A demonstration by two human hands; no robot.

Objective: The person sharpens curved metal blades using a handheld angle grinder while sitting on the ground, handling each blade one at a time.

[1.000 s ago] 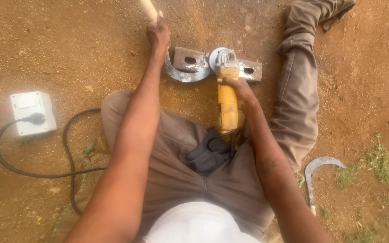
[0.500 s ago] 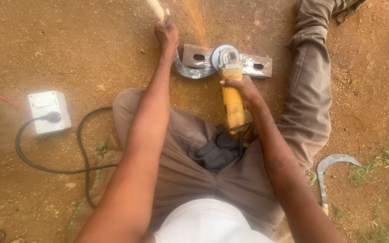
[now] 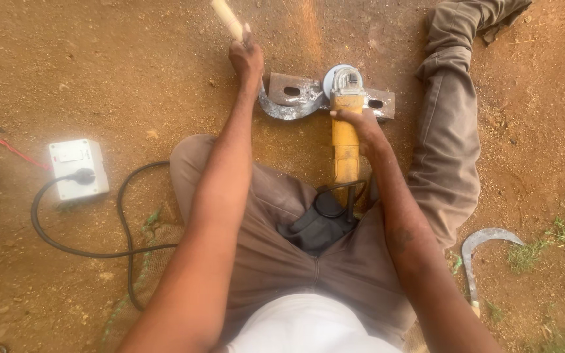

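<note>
A yellow angle grinder [image 3: 345, 131] is gripped by the right hand [image 3: 356, 124], its disc set on a slotted metal bar [image 3: 295, 89] lying on the dirt ground [image 3: 132, 72]. A curved blade's wooden handle [image 3: 227, 19] is clasped by the left hand [image 3: 246, 57], fingers closed.

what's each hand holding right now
Left hand: closed on the wooden handle of a curved blade.
Right hand: closed on the yellow angle grinder.
</note>
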